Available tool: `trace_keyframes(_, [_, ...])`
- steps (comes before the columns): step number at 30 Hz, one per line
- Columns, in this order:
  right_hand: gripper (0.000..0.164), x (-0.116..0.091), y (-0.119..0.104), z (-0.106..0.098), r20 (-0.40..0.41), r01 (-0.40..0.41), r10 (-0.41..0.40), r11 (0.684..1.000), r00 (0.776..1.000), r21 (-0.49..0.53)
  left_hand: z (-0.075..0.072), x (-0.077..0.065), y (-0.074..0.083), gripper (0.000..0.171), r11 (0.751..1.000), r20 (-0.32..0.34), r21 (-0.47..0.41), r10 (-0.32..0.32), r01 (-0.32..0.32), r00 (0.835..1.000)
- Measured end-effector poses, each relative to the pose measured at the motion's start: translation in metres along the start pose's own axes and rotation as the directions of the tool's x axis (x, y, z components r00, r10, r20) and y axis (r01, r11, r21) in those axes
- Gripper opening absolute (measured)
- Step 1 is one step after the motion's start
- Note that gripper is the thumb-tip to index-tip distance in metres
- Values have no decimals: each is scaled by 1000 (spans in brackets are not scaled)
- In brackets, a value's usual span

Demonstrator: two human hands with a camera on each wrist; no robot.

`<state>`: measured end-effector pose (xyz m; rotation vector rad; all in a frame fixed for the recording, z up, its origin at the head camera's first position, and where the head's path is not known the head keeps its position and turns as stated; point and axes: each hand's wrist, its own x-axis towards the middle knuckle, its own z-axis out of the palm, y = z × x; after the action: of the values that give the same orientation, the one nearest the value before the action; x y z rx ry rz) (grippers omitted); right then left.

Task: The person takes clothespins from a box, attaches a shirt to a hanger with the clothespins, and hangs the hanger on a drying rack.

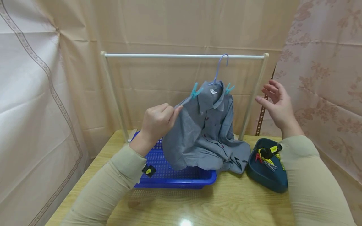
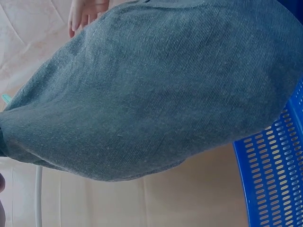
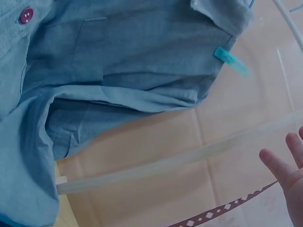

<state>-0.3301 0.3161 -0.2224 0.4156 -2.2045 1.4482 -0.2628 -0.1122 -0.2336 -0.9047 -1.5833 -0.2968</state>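
Note:
A grey-blue button shirt (image 1: pixel 210 125) hangs on a lilac hanger (image 1: pixel 218 67) hooked over the white rail (image 1: pixel 169 56). Two turquoise clothespins, a left clothespin (image 1: pixel 195 91) and a right clothespin (image 1: pixel 229 89), clip its shoulders to the hanger. My left hand (image 1: pixel 159 121) pinches the shirt at the shoulder on the left and draws the cloth outward. In the left wrist view the stretched shirt (image 2: pixel 156 90) fills most of the frame. My right hand (image 1: pixel 278 103) is raised beside the rack's right post, fingers loosely bent and holding nothing; in the right wrist view its fingers (image 3: pixel 279 168) are apart from the shirt.
A blue perforated basket (image 1: pixel 181 181) stands on the wooden table (image 1: pixel 226 204) beneath the shirt, whose lower part droops over it. To the right sits a dark teal tray (image 1: pixel 266 182) with several clothespins (image 1: pixel 267 160). Curtains hang behind and at both sides.

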Motion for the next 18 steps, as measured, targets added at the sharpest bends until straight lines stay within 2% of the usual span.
trace_keyframes(12, [82, 9, 26, 10, 42, -59, 58, 998, 997, 26, 1, -2, 0, 43, 1000, -6, -1, -3, 3, 1000])
trace_keyframes(18, [81, 9, 34, 18, 97, -108, 100, 992, 990, 72, 2, -5, -1, 46, 1000, -18, 9, -12, 13, 1000])
